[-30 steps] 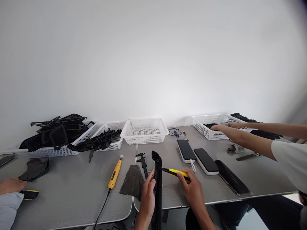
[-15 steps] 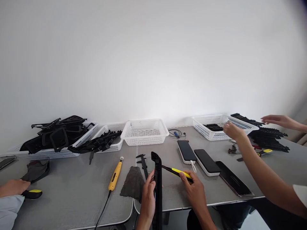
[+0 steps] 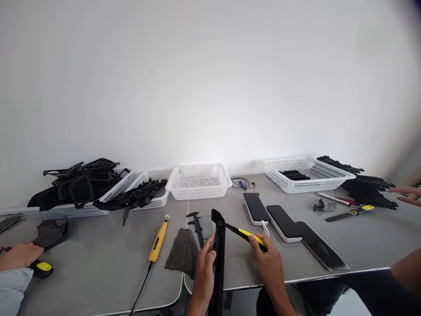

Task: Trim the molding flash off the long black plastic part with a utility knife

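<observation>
My left hand is wrapped round a long black plastic part, held upright over the table's front edge; its top end is curved and ribbed. In my right hand is a yellow-and-black utility knife, gripped by its handle. The knife's tip points up and left and meets or nearly meets the part's right edge, just below the curved end. My left fingers are partly hidden behind the part. A dark grey cloth lies left of my left hand, beside a black caliper.
Behind are a white basket, another holding black parts and heaped black frames. A yellow corded tool lies left; phones and a file lie right. Co-workers' hands show at both sides.
Both my hands have shifted slightly right with the plastic part and knife. The right co-worker's near arm has withdrawn from the basket, and their other hand has moved right and down.
</observation>
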A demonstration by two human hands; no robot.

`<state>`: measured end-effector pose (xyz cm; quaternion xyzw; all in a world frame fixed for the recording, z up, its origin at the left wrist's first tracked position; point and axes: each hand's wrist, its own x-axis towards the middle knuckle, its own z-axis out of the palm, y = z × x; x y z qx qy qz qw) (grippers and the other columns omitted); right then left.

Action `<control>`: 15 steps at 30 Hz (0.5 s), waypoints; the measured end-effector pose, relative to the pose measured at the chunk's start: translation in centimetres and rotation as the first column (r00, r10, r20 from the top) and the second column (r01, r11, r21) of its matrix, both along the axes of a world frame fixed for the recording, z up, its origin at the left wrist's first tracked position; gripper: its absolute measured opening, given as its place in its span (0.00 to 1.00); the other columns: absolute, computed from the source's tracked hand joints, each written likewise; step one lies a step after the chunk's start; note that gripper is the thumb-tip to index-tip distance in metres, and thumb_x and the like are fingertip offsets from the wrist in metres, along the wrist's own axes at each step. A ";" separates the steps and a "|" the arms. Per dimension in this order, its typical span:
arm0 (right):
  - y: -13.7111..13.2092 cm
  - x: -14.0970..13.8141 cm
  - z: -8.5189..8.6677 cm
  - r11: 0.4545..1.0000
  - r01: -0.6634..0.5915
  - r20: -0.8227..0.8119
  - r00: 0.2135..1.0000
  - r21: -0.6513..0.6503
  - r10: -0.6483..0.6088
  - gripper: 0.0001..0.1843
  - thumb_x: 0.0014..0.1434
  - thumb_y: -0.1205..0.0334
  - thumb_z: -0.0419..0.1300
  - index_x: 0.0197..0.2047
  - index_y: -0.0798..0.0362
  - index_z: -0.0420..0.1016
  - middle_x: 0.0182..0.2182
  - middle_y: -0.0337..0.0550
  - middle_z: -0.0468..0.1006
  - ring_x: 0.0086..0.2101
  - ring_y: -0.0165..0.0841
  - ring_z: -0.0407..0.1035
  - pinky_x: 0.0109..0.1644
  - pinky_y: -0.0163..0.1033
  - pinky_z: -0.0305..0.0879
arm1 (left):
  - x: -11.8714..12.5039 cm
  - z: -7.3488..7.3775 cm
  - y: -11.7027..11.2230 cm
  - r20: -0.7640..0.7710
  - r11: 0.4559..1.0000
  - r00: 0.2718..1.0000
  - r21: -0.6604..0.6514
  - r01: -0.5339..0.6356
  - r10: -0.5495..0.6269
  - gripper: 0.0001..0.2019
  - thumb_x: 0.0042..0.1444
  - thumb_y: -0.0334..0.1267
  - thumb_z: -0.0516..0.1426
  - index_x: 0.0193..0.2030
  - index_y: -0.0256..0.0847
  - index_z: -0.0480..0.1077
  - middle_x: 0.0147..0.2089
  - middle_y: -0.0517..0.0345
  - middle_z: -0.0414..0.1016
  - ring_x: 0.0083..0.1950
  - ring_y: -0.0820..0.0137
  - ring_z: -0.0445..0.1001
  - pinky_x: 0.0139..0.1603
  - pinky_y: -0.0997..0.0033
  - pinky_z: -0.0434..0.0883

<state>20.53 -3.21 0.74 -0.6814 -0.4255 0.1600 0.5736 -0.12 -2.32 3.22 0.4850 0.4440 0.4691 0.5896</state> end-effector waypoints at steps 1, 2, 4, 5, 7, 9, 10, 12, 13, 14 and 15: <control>0.0 0.0 -0.1 1.000 0.011 0.000 1.000 -0.002 -0.011 0.34 0.59 0.25 0.57 0.39 0.50 0.82 0.34 0.48 0.84 0.33 0.42 0.75 0.36 0.41 0.68 | 0.0 0.0 0.0 -0.008 1.000 1.000 0.003 0.006 -0.006 0.30 0.65 0.50 0.54 0.70 0.39 0.69 0.60 0.46 0.80 0.50 0.56 0.81 0.55 0.59 0.75; 0.0 0.1 -0.1 1.000 0.019 0.000 1.000 -0.003 -0.019 0.35 0.59 0.25 0.57 0.39 0.50 0.82 0.33 0.48 0.84 0.32 0.41 0.74 0.35 0.41 0.68 | 0.0 0.1 0.0 -0.013 1.000 1.000 0.009 0.011 -0.010 0.30 0.65 0.50 0.53 0.70 0.39 0.69 0.58 0.46 0.82 0.49 0.56 0.81 0.54 0.59 0.75; 0.0 0.1 -0.2 1.000 0.027 0.000 1.000 -0.004 -0.027 0.35 0.59 0.24 0.57 0.39 0.50 0.82 0.34 0.47 0.84 0.32 0.41 0.73 0.35 0.41 0.67 | 0.1 0.2 -0.1 -0.016 1.000 1.000 0.020 0.018 -0.018 0.30 0.65 0.49 0.53 0.70 0.38 0.69 0.54 0.46 0.83 0.47 0.56 0.82 0.52 0.60 0.75; 0.0 0.1 -0.2 1.000 0.031 0.000 1.000 -0.004 -0.031 0.36 0.59 0.24 0.57 0.39 0.50 0.82 0.34 0.47 0.84 0.32 0.41 0.73 0.35 0.41 0.67 | 0.1 0.3 -0.1 -0.017 0.999 1.000 0.025 0.021 -0.020 0.29 0.65 0.48 0.53 0.70 0.38 0.69 0.54 0.47 0.83 0.47 0.56 0.81 0.52 0.60 0.75; 0.0 0.1 -0.3 0.999 0.043 -0.005 0.999 -0.006 -0.043 0.36 0.59 0.24 0.57 0.40 0.51 0.82 0.33 0.47 0.83 0.31 0.40 0.73 0.34 0.40 0.66 | 0.1 0.4 -0.2 -0.019 0.999 0.999 0.029 0.030 -0.029 0.29 0.65 0.47 0.53 0.69 0.38 0.69 0.54 0.47 0.83 0.46 0.57 0.81 0.52 0.60 0.75; 0.1 0.1 -0.4 0.998 0.059 -0.014 0.998 -0.007 -0.059 0.36 0.60 0.24 0.56 0.40 0.51 0.82 0.33 0.47 0.83 0.30 0.40 0.72 0.33 0.40 0.66 | 0.1 0.6 -0.4 -0.018 0.999 0.999 0.028 0.047 -0.046 0.29 0.65 0.47 0.52 0.69 0.38 0.69 0.55 0.47 0.82 0.46 0.57 0.81 0.51 0.60 0.75; 0.1 0.1 -0.4 0.998 0.065 -0.019 0.998 -0.007 -0.065 0.36 0.60 0.25 0.56 0.40 0.52 0.82 0.32 0.47 0.83 0.31 0.40 0.72 0.33 0.40 0.66 | 0.1 0.6 -0.4 -0.017 0.998 0.998 0.028 0.054 -0.053 0.29 0.65 0.47 0.52 0.69 0.38 0.69 0.55 0.47 0.82 0.46 0.57 0.81 0.51 0.59 0.75; 0.0 0.2 -0.3 0.998 0.069 -0.028 0.997 -0.011 -0.069 0.36 0.60 0.25 0.56 0.41 0.52 0.82 0.33 0.48 0.83 0.31 0.40 0.73 0.34 0.40 0.66 | 0.1 0.6 -0.4 -0.013 0.998 0.998 0.029 0.058 -0.058 0.29 0.65 0.48 0.52 0.69 0.38 0.69 0.56 0.46 0.82 0.47 0.57 0.81 0.51 0.59 0.76; 0.0 0.2 -0.3 0.998 0.067 -0.032 0.997 -0.014 -0.067 0.37 0.60 0.25 0.56 0.41 0.52 0.82 0.32 0.47 0.83 0.31 0.40 0.73 0.34 0.40 0.66 | 0.1 0.5 -0.4 -0.010 0.998 0.999 0.027 0.051 -0.051 0.29 0.65 0.49 0.53 0.70 0.38 0.68 0.57 0.45 0.82 0.48 0.56 0.81 0.52 0.59 0.76; -0.1 0.2 -0.2 0.998 0.059 -0.035 0.998 -0.018 -0.060 0.37 0.60 0.24 0.56 0.41 0.52 0.82 0.32 0.47 0.83 0.31 0.40 0.73 0.33 0.40 0.66 | 0.2 0.5 -0.3 -0.008 0.999 0.999 0.022 0.040 -0.040 0.30 0.65 0.50 0.53 0.70 0.37 0.68 0.59 0.44 0.81 0.49 0.55 0.81 0.53 0.59 0.76; -0.2 0.2 -0.2 0.999 0.046 -0.038 0.998 -0.021 -0.047 0.37 0.59 0.24 0.57 0.40 0.52 0.82 0.32 0.46 0.82 0.31 0.40 0.73 0.33 0.39 0.66 | 0.2 0.4 -0.3 -0.008 1.000 1.000 0.013 0.028 -0.028 0.32 0.65 0.51 0.53 0.71 0.37 0.67 0.62 0.43 0.79 0.52 0.54 0.81 0.54 0.59 0.76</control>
